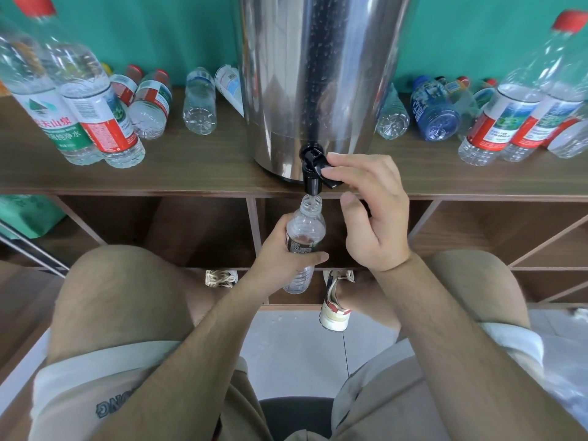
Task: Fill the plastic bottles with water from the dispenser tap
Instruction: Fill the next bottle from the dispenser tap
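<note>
Plain room: green wall (178, 33), wooden cubby shelf (197, 168), steel dispenser (286, 74).

Steel dispenser (318, 74): stood on a wooden shelf (206, 167).
Black tap (313, 168): mounted at the dispenser's base; its lever is pinched by the right hand (372, 211).
Uncapped plastic bottle (305, 237): held upright by the left hand (283, 253), mouth just under the dispenser's tap.
Capped labelled bottles (95, 106): stood left of the dispenser.
Blue bottle (434, 109): laid on its side right of the dispenser.
</note>
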A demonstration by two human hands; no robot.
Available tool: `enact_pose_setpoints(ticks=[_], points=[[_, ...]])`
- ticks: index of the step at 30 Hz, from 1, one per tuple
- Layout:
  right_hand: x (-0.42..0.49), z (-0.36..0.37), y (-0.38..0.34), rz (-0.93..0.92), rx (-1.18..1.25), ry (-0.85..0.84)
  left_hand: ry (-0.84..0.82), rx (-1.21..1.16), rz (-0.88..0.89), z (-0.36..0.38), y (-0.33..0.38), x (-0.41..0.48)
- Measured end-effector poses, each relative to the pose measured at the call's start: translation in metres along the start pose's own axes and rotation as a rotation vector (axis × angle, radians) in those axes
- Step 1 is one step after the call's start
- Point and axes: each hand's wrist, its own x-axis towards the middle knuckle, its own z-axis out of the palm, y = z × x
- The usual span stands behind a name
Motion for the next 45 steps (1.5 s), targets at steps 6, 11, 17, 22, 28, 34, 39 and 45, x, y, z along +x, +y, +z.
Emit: enact_pose_setpoints(ticks=[6, 11, 17, 22, 28, 34, 39, 45], points=[[-0.0001, 0.0006, 0.0009, 0.029, 0.05, -0.001, 0.004, -0.001, 0.008, -0.0007, -0.0007, 0.0019], [0.0001, 0.0012, 0.0009, 0.036, 0.049, 0.001, 0.005, -0.002, 0.014, 0.0004, -0.0014, 0.0019], [0.0008, 0.0006, 0.0001, 0.027, 0.034, -0.011, 0.007, -0.013, 0.026, 0.0001, -0.0004, 0.0004], [0.0012, 0.0011, -0.0007, 0.044, 0.039, -0.017, 0.003, 0.008, 0.034, 0.0008, -0.0002, 0.0013], [0.0021, 0.0013, -0.0005, 0.04, 0.032, -0.022, -0.004, -0.02, 0.03, 0.0009, -0.0023, 0.0026], [0.0027, 0.0008, 0.0001, 0.022, 0.029, -0.027, -0.005, -0.01, 0.034, 0.0009, -0.0033, 0.0031], [0.0024, 0.0011, 0.0, 0.037, 0.034, -0.024, -0.002, 0.006, 0.031, 0.0012, -0.0027, 0.0028], [0.0028, 0.001, -0.0005, 0.032, 0.033, -0.017, 0.004, 0.02, 0.023, 0.0011, -0.003, 0.0023]])
